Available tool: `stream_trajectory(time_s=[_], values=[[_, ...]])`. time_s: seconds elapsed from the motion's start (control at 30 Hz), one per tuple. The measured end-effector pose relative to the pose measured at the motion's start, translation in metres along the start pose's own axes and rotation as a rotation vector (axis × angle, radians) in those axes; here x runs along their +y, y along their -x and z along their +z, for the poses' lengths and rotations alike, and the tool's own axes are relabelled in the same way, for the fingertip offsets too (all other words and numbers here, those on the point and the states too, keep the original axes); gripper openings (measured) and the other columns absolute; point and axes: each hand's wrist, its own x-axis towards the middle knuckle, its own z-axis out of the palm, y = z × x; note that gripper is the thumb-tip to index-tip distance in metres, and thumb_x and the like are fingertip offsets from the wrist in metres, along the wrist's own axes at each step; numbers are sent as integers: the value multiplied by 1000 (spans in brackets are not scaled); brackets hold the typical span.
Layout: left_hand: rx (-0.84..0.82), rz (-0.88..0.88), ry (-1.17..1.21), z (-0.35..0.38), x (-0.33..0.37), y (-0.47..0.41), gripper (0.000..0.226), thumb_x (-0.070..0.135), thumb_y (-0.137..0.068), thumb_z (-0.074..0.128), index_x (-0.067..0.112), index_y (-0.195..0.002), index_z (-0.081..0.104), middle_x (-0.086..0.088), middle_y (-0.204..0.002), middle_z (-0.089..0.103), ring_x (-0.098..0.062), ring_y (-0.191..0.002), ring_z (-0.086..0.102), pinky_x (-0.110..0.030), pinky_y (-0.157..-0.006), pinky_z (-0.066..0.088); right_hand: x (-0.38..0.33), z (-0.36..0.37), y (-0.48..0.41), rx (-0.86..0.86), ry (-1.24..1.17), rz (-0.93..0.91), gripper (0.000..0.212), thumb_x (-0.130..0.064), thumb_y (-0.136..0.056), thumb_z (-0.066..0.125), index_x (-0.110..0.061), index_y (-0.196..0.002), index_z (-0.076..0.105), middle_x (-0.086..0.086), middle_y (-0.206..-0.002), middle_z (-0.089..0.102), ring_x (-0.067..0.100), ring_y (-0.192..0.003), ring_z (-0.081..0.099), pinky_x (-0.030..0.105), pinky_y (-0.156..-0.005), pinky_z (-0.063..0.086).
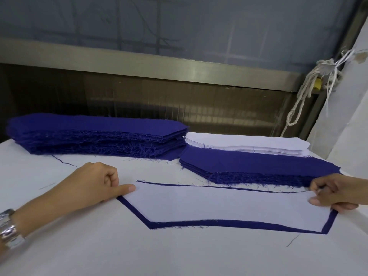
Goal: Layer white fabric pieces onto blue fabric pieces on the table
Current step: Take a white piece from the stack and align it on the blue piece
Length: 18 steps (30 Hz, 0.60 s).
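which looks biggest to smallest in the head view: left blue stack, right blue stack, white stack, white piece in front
White piece in front and left blue stack: about alike, and the piece is nearer the camera, so no ranking between them.
Then right blue stack.
Smallest: white stack.

On the table [79, 246], upper piece [219, 206] atop lower piece [153, 225]; behind left, tall stack [95, 134]; behind right, front stack [258, 164] before rear stack [249, 144].

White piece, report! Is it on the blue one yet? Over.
Left hand, right hand hold ends of white piece. It lies on blue piece, blue border showing. Nothing blocking.
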Motion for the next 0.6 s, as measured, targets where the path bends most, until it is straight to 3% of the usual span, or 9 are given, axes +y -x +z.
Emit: stream_trajectory(time_s=[0.2, 0.33, 0.47, 0.6], values=[[-8, -30, -55, -10, -7, -3, 53, 71, -70, 66, 19, -60, 58, 6, -46, 64, 0, -41, 52, -23, -60, 48, 4, -4, 4, 20, 4, 18, 38, -45, -76, 87, -18, -89, 63, 18, -59, 59, 18, -41, 32, 18, -42, 23], [134, 8, -14, -14, -5, -5, 48, 52, -81, 71, 16, -54, 55, 5, -39, 54, -4, -38, 48, -30, -65, 53, 4, -5, 7, 43, -62, 27, 47, -45, -67, 93, -16, -93, 67, 18, -60, 57, 16, -41, 33, 18, -41, 24], [303, 80, -26, -18, -3, -5, 43, 42, -86, 70, 17, -55, 54, 2, -38, 49, -7, -37, 43, -25, -55, 46, 5, -10, 10, 104, -97, 52, 65, -56, -48, 94, -17, -92, 68, 13, -58, 50, 15, -43, 32, 17, -43, 26], [470, 189, -30, -26, 0, -5, 32, 38, -87, 68, 25, -61, 54, 7, -44, 51, -9, -46, 52, -26, -52, 45, -15, -1, 17, 204, -124, 35, 60, -59, -56, 92, -15, -88, 67, 15, -59, 51, 17, -45, 32, 17, -47, 21]])
